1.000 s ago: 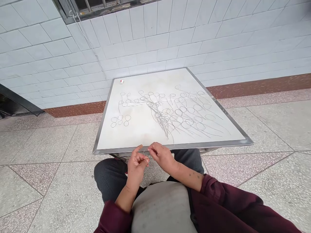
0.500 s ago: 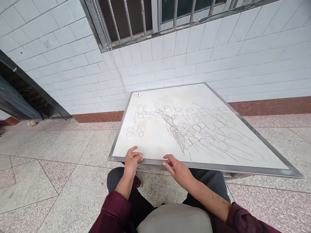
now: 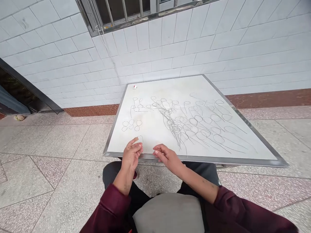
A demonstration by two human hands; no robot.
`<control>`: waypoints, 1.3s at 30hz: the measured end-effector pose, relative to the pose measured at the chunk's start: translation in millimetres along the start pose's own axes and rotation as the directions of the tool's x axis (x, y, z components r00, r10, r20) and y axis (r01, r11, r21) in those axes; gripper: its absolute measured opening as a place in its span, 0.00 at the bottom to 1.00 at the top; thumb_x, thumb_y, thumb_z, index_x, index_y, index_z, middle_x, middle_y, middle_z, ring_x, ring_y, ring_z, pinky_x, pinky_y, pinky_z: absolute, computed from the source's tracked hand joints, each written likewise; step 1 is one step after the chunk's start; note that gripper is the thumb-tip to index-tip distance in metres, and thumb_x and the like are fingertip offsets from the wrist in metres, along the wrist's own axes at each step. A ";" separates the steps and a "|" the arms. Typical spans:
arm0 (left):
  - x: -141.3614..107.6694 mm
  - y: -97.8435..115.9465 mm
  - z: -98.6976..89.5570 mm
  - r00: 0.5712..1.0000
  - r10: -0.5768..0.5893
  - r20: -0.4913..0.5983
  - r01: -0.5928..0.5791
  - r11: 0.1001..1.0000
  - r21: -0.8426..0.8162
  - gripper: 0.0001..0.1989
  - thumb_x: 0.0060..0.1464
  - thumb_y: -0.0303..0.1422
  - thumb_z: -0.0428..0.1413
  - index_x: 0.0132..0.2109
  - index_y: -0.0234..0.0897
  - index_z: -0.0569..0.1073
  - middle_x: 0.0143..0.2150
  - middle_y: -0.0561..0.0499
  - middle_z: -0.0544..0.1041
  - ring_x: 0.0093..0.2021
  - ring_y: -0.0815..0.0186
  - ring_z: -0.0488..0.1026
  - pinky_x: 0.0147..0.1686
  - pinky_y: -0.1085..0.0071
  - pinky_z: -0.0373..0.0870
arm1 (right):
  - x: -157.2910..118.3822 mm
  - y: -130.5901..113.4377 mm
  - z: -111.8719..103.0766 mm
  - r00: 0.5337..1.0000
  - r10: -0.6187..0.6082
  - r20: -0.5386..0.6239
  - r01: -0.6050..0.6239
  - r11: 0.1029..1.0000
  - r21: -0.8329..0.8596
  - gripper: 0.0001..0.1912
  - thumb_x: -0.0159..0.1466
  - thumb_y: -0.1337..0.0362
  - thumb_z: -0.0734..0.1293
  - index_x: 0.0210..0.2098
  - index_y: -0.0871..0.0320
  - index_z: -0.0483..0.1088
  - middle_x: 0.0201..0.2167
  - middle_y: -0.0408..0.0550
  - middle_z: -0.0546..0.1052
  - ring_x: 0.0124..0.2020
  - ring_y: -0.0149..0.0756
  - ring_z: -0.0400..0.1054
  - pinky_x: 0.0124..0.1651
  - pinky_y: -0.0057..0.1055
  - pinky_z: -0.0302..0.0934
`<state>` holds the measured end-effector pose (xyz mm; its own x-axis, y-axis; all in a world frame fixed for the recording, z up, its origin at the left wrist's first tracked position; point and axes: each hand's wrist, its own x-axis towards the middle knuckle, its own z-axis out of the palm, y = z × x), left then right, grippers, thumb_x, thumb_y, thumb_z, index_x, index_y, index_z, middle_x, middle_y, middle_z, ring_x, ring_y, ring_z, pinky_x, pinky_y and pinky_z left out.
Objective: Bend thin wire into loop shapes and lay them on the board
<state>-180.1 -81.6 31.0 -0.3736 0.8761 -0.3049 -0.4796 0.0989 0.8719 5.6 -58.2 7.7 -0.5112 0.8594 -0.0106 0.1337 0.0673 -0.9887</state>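
Close to the front edge of the white table, my left hand is closed in a pinch. A thin curved wire rises from its fingertips. My right hand is a little to the right, thumb and fingertips brought near each other; whatever they may hold is too fine to make out. Beyond both hands lies a tangled bunch of thin dark wires with looped ends, fanning out to the right. Several small wire rings lie in a group on the left, with a few looped wires behind them.
The white table has a grey metal rim and stands by a tiled wall. A small white and red object sits at its far left corner. A barred window is above. My knees are under the front edge.
My right hand has moved left, closer to my left hand, and its fingers have drawn together. My left hand still pinches the wire. The view has tilted down slightly.
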 end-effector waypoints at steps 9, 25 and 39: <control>-39.6 -13.3 24.4 0.993 0.029 0.114 -0.026 0.999 -0.027 0.24 0.41 0.28 0.67 0.47 0.34 0.71 0.29 0.54 0.76 0.25 0.72 0.71 0.29 0.72 0.66 | -6.1 -11.8 11.7 0.997 -0.057 0.047 0.048 0.983 0.179 0.13 0.64 0.55 0.63 0.45 0.54 0.65 0.27 0.40 0.71 0.26 0.29 0.67 0.31 0.29 0.68; -43.2 -23.1 21.7 0.992 -0.006 0.127 0.007 1.000 -0.012 0.26 0.40 0.28 0.67 0.49 0.33 0.72 0.25 0.56 0.74 0.23 0.73 0.69 0.27 0.74 0.63 | -15.4 2.3 14.4 0.987 -0.154 -0.039 0.155 0.988 0.029 0.13 0.67 0.55 0.58 0.41 0.53 0.71 0.31 0.45 0.70 0.27 0.30 0.64 0.26 0.26 0.65; -32.3 -19.8 0.0 0.997 0.080 0.024 -0.082 0.990 0.112 0.30 0.41 0.32 0.67 0.52 0.35 0.68 0.31 0.53 0.78 0.27 0.72 0.72 0.33 0.72 0.68 | -8.6 -2.5 18.7 0.998 -0.016 0.059 0.010 0.995 0.102 0.14 0.63 0.62 0.61 0.49 0.53 0.65 0.37 0.45 0.75 0.33 0.32 0.69 0.27 0.27 0.68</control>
<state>-158.6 -111.8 23.6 -0.3919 0.8921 -0.2250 -0.3551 0.0789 0.9315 -6.2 -75.2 7.4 -0.5623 0.8270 -0.0031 0.0408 0.0240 -0.9989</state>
